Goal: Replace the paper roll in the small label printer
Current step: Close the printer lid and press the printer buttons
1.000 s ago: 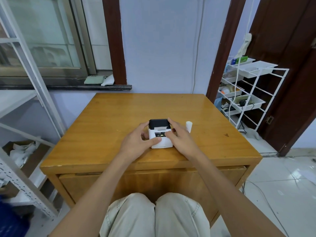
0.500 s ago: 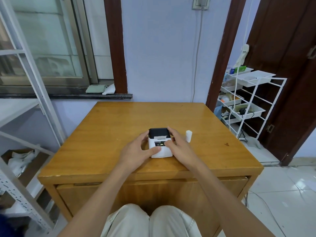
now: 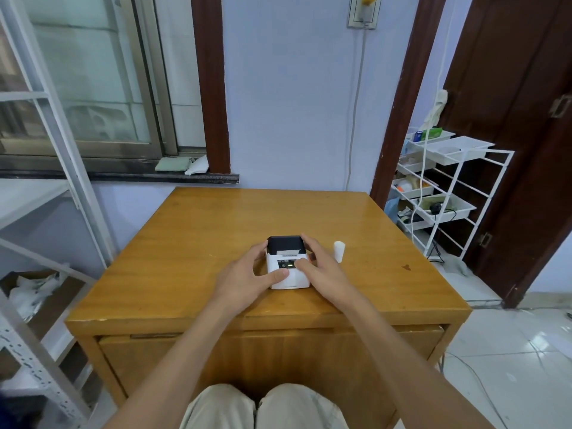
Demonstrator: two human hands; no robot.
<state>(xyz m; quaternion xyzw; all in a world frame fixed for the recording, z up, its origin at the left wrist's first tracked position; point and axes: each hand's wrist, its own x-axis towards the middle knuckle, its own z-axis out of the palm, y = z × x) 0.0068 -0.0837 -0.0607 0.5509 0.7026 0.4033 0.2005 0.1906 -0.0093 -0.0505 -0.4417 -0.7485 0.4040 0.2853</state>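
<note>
Printer (image 3: 288,264) near front-middle of table (image 3: 192,243), lid still closed, gripped both sides by left hand (image 3: 247,270) and right hand (image 3: 322,267), fingers curled round body; spare roll (image 3: 339,251) upright just right; brace base, lever lid up gently.

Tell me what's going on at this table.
A seated person holds a small label printer on the wooden table with both hands. The left hand grips its left side, thumb on the white front; the right hand wraps its right side, thumb by the lit panel. The black lid looks closed. A white paper roll stands upright to the right, untouched.
</note>
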